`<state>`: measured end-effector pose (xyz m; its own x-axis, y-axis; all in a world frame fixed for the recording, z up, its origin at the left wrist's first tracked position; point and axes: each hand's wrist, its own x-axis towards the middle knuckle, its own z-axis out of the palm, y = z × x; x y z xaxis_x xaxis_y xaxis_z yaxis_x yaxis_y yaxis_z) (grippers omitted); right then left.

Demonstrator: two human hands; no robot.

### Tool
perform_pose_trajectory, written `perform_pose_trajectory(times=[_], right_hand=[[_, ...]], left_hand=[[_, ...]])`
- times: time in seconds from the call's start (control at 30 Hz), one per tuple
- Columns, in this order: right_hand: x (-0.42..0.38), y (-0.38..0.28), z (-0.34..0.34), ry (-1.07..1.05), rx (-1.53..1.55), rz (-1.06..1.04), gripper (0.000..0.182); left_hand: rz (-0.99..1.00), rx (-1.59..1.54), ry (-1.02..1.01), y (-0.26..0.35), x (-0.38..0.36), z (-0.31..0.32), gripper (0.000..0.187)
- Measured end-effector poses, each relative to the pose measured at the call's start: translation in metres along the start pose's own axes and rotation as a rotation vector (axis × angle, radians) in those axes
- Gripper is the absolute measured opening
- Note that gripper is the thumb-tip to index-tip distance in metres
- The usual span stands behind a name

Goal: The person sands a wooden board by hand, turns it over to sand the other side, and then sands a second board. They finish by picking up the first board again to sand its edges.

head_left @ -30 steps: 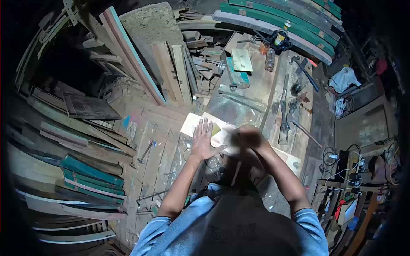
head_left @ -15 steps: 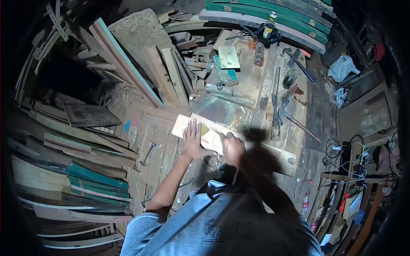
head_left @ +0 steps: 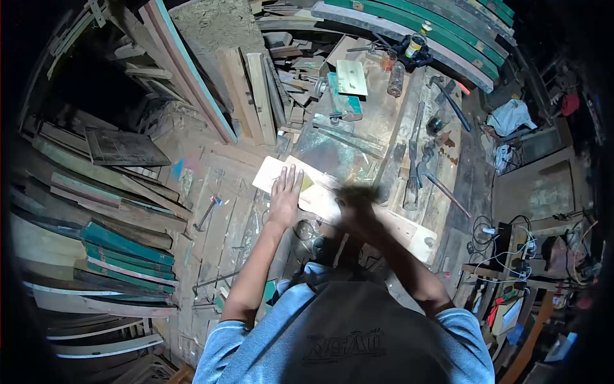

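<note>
A long pale board lies aslant at the near side of the workbench. My left hand rests flat on the board's left part, fingers stretched out and holding nothing. Beside its fingertips, a small olive-green patch or piece shows on the wood. Over the middle of the board is my right hand, dark in shadow and blurred. Its fingers look curled, and what they hold, if anything, is hidden.
On the bench are a hammer, a red-handled tool, a glass jar, a bottle and a small pale wood piece. Planks are stacked at left. Cables hang at right.
The view has shifted slightly. My right hand has passed into dark shadow over the board. My left hand stays flat on the board, its thumb now closer in.
</note>
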<state>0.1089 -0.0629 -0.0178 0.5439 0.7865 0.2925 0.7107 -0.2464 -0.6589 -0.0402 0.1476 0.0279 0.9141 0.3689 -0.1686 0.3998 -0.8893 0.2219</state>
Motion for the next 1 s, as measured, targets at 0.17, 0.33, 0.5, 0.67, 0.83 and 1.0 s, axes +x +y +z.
perform_pose_trajectory(times=[0.17,0.33,0.5,0.67,0.83,1.0], right_hand=[[-0.017,-0.005,0.016,0.073,-0.309,-0.048,0.024],[0.011,-0.012,-0.002,-0.188,-0.010,0.085,0.035],[0.033,-0.011,-0.059,-0.382,0.063,0.082,0.035],[0.040,-0.031,-0.074,-0.483,-0.222,0.200,0.027],[0.025,-0.045,-0.058,-0.330,-0.177,0.189,0.022],[0.048,-0.048,-0.064,-0.355,-0.292,0.066,0.021]], left_hand=[[0.025,0.003,0.078,-0.005,0.000,0.011,0.156],[-0.012,-0.149,0.118,0.015,-0.021,0.012,0.167],[-0.049,-0.206,0.110,0.021,-0.029,0.008,0.161],[-0.069,-0.227,0.124,0.018,-0.026,0.015,0.153],[-0.048,-0.270,0.083,0.001,-0.006,0.013,0.136],[0.097,-0.017,0.236,-0.004,0.001,0.048,0.114]])
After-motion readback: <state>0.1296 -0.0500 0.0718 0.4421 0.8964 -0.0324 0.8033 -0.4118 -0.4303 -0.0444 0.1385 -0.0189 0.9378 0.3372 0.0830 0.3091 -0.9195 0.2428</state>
